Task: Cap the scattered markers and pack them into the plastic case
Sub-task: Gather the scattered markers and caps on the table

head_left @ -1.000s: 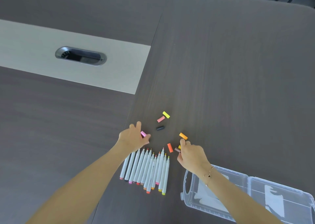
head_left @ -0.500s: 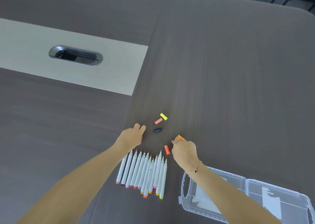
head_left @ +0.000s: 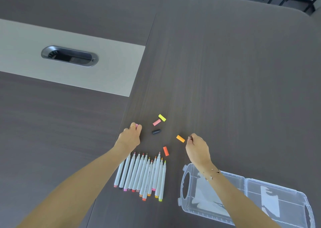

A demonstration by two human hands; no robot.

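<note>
**Caps in both hands, markers not yet capped**

My left hand (head_left: 130, 136) is curled around a small pink cap (head_left: 136, 125), just its end peeking past the fingers. My right hand (head_left: 197, 147) pinches a dark brownish cap (head_left: 190, 137) at the fingertips, just beside the orange cap (head_left: 180, 138) lying on the desk (head_left: 225, 80). The markers (head_left: 144, 174) lie side by side in a row near me, tips bare and pointing away. Loose yellow (head_left: 162, 117), light pink (head_left: 156, 122), black (head_left: 156, 131) and red-orange (head_left: 165, 151) caps sit beyond them. The plastic case (head_left: 271, 200) lies open at my right forearm.

The risks I see: mismatching a cap colour to its marker, since tips are tiny and similar in tone; nudging the orange cap away with my right knuckles; or my right forearm dragging the case as I reach back.
</note>
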